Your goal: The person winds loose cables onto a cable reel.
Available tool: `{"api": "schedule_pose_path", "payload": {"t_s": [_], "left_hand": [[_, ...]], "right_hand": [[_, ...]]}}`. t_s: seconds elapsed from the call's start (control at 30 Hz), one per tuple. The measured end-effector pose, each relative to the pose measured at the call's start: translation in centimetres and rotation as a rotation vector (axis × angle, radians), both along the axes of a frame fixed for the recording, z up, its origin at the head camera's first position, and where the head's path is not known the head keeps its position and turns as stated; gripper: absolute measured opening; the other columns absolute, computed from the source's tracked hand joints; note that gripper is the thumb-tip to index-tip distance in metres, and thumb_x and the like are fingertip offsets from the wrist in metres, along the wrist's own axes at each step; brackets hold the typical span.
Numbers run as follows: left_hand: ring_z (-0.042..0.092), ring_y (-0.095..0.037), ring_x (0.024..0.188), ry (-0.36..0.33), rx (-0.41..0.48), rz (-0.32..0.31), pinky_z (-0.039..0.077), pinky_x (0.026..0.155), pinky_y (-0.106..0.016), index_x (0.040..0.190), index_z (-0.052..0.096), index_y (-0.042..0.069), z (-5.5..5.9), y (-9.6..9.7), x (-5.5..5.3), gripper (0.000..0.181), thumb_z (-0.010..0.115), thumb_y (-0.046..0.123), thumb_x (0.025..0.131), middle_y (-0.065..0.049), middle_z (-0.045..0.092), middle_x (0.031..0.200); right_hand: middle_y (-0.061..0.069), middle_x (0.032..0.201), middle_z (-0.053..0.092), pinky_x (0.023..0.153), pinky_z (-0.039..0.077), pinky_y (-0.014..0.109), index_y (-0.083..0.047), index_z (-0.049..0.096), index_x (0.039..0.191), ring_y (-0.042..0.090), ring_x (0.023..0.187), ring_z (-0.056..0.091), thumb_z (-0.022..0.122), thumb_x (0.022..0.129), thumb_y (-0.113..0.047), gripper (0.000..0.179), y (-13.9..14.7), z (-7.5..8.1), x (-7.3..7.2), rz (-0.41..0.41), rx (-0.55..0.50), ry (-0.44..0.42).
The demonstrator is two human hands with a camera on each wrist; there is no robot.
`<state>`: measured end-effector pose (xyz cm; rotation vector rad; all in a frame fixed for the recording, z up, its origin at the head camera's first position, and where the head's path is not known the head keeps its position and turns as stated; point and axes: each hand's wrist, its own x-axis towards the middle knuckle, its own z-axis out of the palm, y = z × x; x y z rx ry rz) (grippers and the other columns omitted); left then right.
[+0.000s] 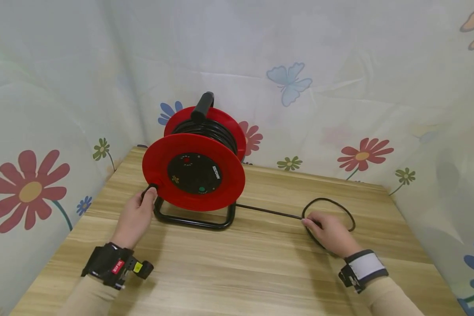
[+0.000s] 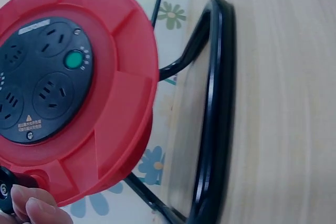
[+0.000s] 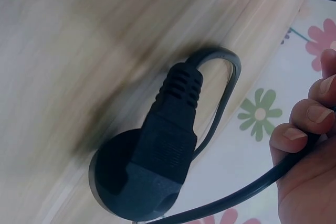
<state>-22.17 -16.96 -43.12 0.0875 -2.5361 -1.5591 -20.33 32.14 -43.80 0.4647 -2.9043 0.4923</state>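
Observation:
A red cable reel [image 1: 154,160] stands on a black tube stand [image 1: 193,224], with black cable wound between its two discs. Its front disc carries a black socket panel [image 2: 55,95] with a green button. My left hand [image 1: 134,221] grips the black crank knob [image 2: 7,190] low on the disc's left side. From the reel a stretch of cable [image 1: 266,211] runs to the right. My right hand [image 1: 333,233] holds that cable with fingers curled round it, and a loop bends out beyond the hand. In the right wrist view a black plug [image 3: 170,135] hangs at the cable's end, its pins hidden.
The wooden table [image 1: 237,272] bears the reel toward its back left. A black carrying handle [image 1: 201,107] tops the stand. Behind and on both sides hangs a white curtain [image 1: 237,44] printed with flowers and butterflies. Each wrist wears a strapped camera.

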Motion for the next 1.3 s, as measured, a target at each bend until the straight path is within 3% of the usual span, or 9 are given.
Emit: {"api": "schedule_pose_path", "payload": {"t_s": [0.27,0.5,0.83,1.3], "left_hand": [[0.035,-0.018,0.044,0.078,0.030,0.014,0.028,0.038,-0.029,0.075,0.045,0.005,1.5,-0.3,-0.2,0.056,0.035,0.055,0.097,-0.003,0.040,0.060],[0.037,-0.020,0.047,0.097,0.035,0.052,0.028,0.039,-0.030,0.080,0.050,0.004,2.5,-0.2,-0.3,0.057,0.038,0.058,0.095,-0.005,0.043,0.064],[0.036,-0.020,0.050,0.155,0.048,0.065,0.027,0.039,-0.031,0.079,0.046,0.006,4.0,-0.2,-0.4,0.052,0.042,0.055,0.094,-0.002,0.035,0.060],[0.040,-0.025,0.053,0.195,0.021,0.064,0.028,0.037,-0.032,0.088,0.049,0.008,5.6,0.3,-0.5,0.052,0.043,0.059,0.092,-0.010,0.041,0.063]], "right_hand": [[-0.008,0.057,0.037,0.046,0.033,0.025,-0.021,0.048,0.067,0.006,0.048,0.037,0.055,0.095,-0.035,0.033,-1.6,-0.3,-0.3,0.013,-0.012,-0.045],[-0.008,0.057,0.037,0.046,0.033,0.025,-0.020,0.048,0.067,0.006,0.049,0.037,0.056,0.095,-0.033,0.032,-2.7,-0.3,-0.4,0.025,-0.017,-0.033],[-0.008,0.059,0.037,0.047,0.033,0.024,-0.019,0.051,0.070,0.005,0.050,0.037,0.056,0.095,-0.034,0.029,-4.4,-0.3,-0.5,0.045,-0.036,-0.050],[-0.007,0.060,0.042,0.048,0.035,0.025,-0.015,0.056,0.074,0.005,0.051,0.039,0.056,0.095,-0.033,0.027,-6.1,-0.5,-0.9,0.058,-0.050,-0.092]]}}
